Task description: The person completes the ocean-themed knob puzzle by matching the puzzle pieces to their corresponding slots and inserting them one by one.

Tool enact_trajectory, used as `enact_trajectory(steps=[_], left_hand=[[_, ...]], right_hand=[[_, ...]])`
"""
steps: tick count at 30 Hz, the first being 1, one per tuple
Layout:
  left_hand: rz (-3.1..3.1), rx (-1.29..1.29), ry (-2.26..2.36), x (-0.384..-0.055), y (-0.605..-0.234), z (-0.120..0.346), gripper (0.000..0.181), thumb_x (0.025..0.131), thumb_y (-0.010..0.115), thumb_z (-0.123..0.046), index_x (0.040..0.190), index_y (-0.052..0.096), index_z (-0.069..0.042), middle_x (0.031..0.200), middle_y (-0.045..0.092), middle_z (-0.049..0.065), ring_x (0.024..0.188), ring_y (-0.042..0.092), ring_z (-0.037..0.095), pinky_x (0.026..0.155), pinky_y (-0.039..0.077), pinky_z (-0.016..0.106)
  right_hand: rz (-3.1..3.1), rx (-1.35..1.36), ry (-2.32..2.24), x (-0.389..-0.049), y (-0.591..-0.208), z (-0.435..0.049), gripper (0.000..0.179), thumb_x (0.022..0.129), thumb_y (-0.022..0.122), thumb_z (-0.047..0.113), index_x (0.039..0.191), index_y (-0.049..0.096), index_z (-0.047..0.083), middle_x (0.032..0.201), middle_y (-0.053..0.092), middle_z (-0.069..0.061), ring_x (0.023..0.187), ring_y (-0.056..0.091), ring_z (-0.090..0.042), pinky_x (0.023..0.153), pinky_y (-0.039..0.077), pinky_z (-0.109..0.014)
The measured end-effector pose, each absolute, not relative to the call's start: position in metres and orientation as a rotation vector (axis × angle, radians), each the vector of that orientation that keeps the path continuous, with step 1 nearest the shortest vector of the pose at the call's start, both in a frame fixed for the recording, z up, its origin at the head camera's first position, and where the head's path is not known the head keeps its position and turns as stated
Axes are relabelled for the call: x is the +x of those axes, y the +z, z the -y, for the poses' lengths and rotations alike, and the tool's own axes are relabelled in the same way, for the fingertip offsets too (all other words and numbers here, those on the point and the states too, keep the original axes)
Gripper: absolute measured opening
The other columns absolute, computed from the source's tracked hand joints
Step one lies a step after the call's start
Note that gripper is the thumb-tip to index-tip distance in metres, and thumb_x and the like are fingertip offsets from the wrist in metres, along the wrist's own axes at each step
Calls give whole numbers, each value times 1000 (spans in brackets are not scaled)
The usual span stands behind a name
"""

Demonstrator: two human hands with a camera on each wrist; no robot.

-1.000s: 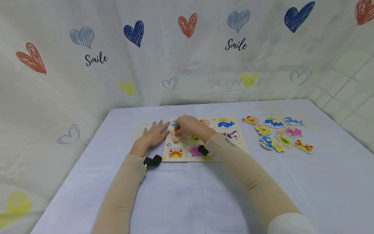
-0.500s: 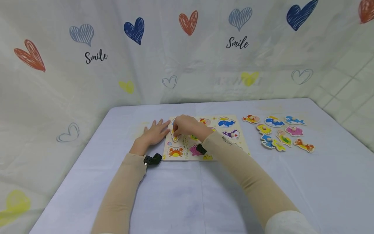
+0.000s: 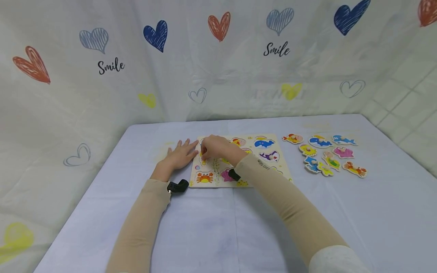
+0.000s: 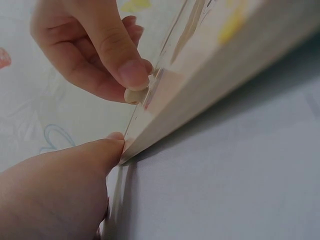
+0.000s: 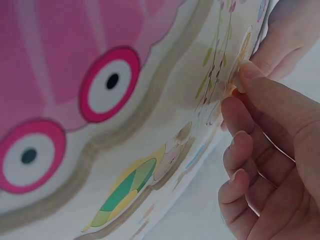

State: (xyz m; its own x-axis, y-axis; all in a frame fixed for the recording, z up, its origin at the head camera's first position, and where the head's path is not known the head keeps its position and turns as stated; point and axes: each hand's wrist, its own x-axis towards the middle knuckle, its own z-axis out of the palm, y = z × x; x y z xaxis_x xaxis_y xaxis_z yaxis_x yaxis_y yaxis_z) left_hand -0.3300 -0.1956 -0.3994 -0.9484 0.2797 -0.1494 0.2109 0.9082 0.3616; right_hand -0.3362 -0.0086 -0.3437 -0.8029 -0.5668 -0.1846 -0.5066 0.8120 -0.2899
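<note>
A wooden peg-puzzle board with printed sea animals lies on the table. My left hand rests at its left side with fingers spread, the thumb touching the board's edge in the left wrist view. Over the board's upper left, my right hand pinches the small wooden knob of a yellow puzzle piece between thumb and index finger. The piece sits at the board's surface, mostly hidden under the fingers. In the right wrist view the other fingers curl loosely below the board's face.
Several loose knobbed pieces lie to the right of the board, among them a red fish, a blue whale, a pink shell and an orange crab-like piece. Printed crab and purple whale pictures show on the board.
The yellow piece, more visible at first, is now lower at the board and more covered by my right fingers. The left hand has stayed in place.
</note>
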Motion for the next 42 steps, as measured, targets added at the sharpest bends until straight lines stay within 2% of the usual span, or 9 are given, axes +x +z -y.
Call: enact_trajectory(steps=[9,20,26,36,42], left_hand=[[-2872,371,521,-329,-402,195,62,110,35,-50,166,22,-25,170,8,17,154,-4,46,113,-1,76],[-2870,366,501,-329,-400,193,62,110,33,-50,166,21,-25,171,7,16,154,-4,46,114,-2,75],[-2874,369,515,-328,-399,192,62,110,33,-49,166,20,-24,171,7,16,154,-5,46,114,-3,74],[-2880,364,522,-326,-397,192,63,110,34,-50,166,22,-24,171,7,16,154,-5,46,115,-4,74],[-2870,353,530,-325,-397,193,63,110,34,-50,166,21,-24,171,7,16,154,-5,45,115,-4,73]], right_hand=[[-2745,-868,-367,-333,-340,-4,22,95,76,32,108,78,14,98,68,1,89,59,-18,81,51,-32],[-2663,-1008,-706,-339,-336,-49,19,102,67,18,115,76,8,103,71,-2,95,62,-20,88,53,-32],[-2730,-902,-837,-343,-334,-84,20,101,69,17,115,76,5,104,73,-5,95,65,-24,86,55,-36],[-2805,-768,-1024,-351,-338,-138,25,102,67,18,120,74,3,109,73,-8,93,62,-26,81,53,-39],[-2843,-625,-1108,-354,-341,-170,30,103,65,21,125,71,1,114,71,-14,98,62,-31,86,52,-43]])
